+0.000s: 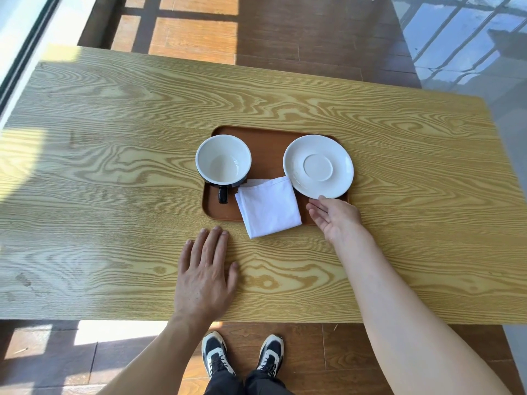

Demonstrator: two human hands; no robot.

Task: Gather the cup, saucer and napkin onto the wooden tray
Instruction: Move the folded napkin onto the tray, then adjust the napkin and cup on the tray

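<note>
A brown wooden tray [268, 151] lies in the middle of the table. On its left part stands a cup [223, 160], white inside and dark outside, handle toward me. A white saucer [318, 166] rests on the tray's right part, overhanging its right rim. A folded white napkin [268, 208] lies on the tray's front, one corner hanging over the front rim onto the table. My right hand [335, 216] is open, palm up, just in front of the saucer, fingertips touching its near edge. My left hand [206, 270] lies flat on the table in front of the tray, holding nothing.
The light wooden table [114, 166] spreads wide to both sides of the tray; its front edge is close to my body. My feet [242, 354] stand on the brown floor below. A window frame runs along the far left.
</note>
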